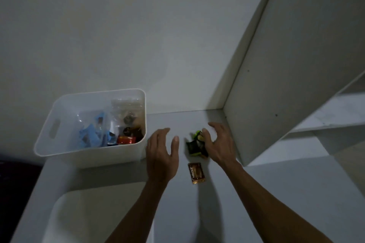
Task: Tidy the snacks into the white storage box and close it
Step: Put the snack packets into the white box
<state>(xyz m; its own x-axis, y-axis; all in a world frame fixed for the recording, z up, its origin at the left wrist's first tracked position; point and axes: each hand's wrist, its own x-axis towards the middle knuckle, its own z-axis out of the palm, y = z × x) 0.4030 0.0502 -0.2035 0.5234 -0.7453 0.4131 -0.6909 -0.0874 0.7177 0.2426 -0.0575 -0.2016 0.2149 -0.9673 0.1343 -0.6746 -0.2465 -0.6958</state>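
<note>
The white storage box [65, 116] stands open at the left of the white surface, holding several wrapped snacks in blue, red and clear packets. A small pile of green and black snack packets [194, 145] lies to its right. My right hand [219, 144] rests against the right side of that pile, thumb touching it, fingers spread. My left hand [161, 154] hovers open between the box and the pile, apart from both. A brown and gold snack packet [197, 173] lies flat on the surface just in front of the pile. A white lid [98, 219] lies at the near left.
A tall white shelf panel [286, 65] rises at the right, close behind my right hand. The white wall [138, 35] stands behind the box. The surface's left edge [35, 189] drops to a dark area.
</note>
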